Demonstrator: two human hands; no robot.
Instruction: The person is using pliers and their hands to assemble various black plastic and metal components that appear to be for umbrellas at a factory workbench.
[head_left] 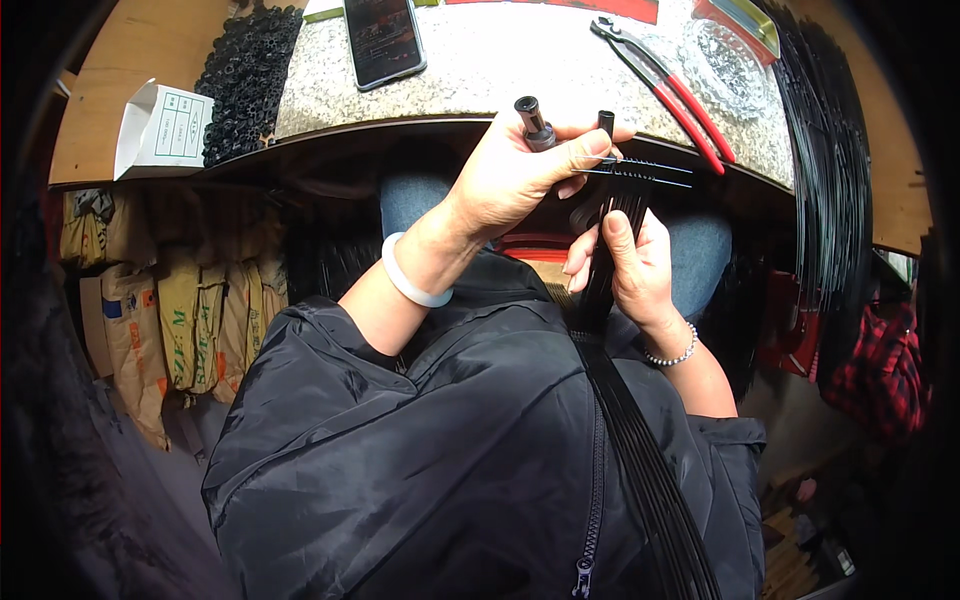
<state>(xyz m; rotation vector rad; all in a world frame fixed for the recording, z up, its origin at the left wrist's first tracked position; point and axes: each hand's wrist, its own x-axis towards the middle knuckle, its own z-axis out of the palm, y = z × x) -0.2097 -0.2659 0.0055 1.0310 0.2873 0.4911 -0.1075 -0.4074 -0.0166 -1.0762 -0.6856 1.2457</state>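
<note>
My left hand (500, 180) is closed around a black tubular fitting (535, 125) that looks like an umbrella runner. Its thumb and fingertips pinch by a thin, pale blue wire (668, 182), along which a row of small black rib ends is strung. Beside these fingertips a second short black tube (606, 121) sticks up; what holds it is hidden. Below, my right hand (642, 262) grips a bundle of long, thin black rods (650, 470), like umbrella ribs, near its upper end. The bundle slants down across my dark jacket.
On the speckled tabletop (470, 80) lie red-handled pliers (680, 105), a phone (385, 40) and a clear glass dish (722, 65). Black tubular pieces (248, 80) pile up beside a white box (168, 130). More black rods (825, 180) hang over the right edge. Sacks (135, 330) stand at left.
</note>
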